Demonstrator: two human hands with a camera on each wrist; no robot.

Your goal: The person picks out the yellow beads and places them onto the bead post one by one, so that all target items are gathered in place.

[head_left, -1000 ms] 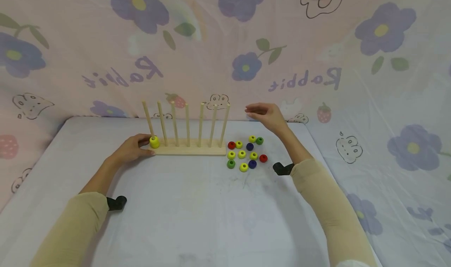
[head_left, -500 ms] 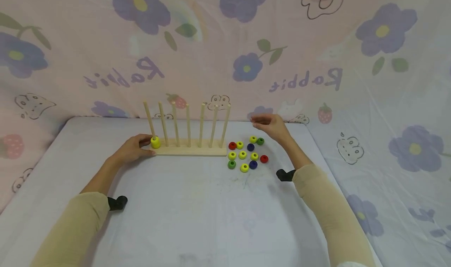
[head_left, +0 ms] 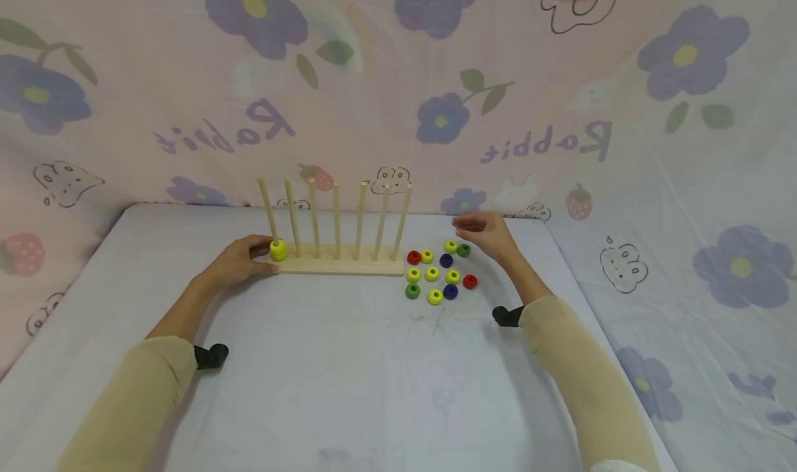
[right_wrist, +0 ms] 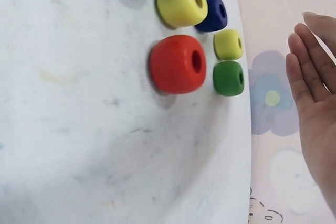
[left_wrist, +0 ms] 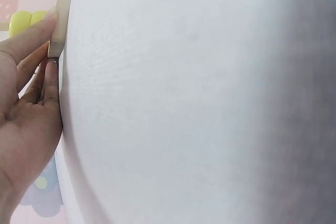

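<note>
A wooden peg rack (head_left: pixel 339 268) with several upright pegs stands towards the back of the table. Two yellow beads (head_left: pixel 278 250) are stacked on its leftmost peg. My left hand (head_left: pixel 239 261) grips the rack's left end, thumb at the front edge and fingers around the end and back; the left wrist view shows the thumb (left_wrist: pixel 39 34) on the base. Above and behind the loose beads, my right hand (head_left: pixel 492 237) hovers with relaxed fingers and nothing in them. A red bead (right_wrist: pixel 178 65) and a green bead (right_wrist: pixel 229 78) lie nearest to it in the right wrist view.
Several loose yellow, red, blue and green beads, among them a yellow one (head_left: pixel 432 273) and a blue one (head_left: pixel 450 292), lie right of the rack on the white tabletop (head_left: pixel 311 375). A patterned cloth (head_left: pixel 373 98) hangs behind the table.
My right hand has come down towards the loose beads and slightly to the right. The left hand keeps its grip on the rack's end; the whole head view has shifted slightly.
</note>
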